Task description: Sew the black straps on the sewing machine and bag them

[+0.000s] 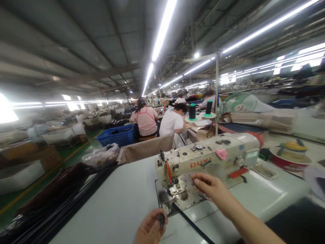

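Note:
A cream sewing machine [210,161] with red lettering stands on the pale table. My left hand [152,226] is closed on a small dark round part [160,219], in front of the machine's needle end. Over the metal bed plate, my right hand [207,184] has its fingertips pressed together beside the machine body; what they hold, if anything, is too small to make out. A black strip [191,222] runs from the plate towards the bottom edge, between my hands.
Long black strips [73,200] lie along the table's left side. Behind the machine are two dark thread cones [192,112], a blue crate [116,135] and seated people. A red-rimmed dish [289,159] and a green fan [237,102] are at the right.

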